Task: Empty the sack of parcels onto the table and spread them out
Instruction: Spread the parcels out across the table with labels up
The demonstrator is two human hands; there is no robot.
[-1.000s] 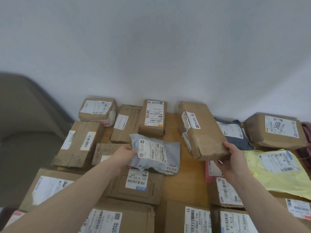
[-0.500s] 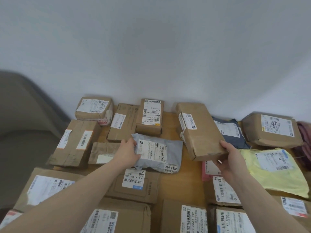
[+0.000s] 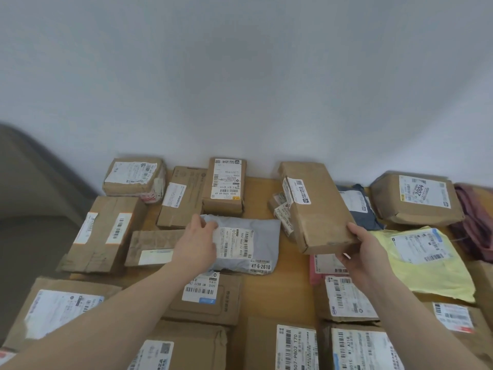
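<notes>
Parcels already cover the wooden table; no sack shows. The left hand grips a grey plastic mailer mid-table, the right hand holds a long brown cardboard box near the far edge; only spreading seems left.

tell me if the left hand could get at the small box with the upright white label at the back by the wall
Probably yes. The left hand grips the grey mailer just in front of that small box, and nothing stands between them, but it would have to let go first.
</notes>
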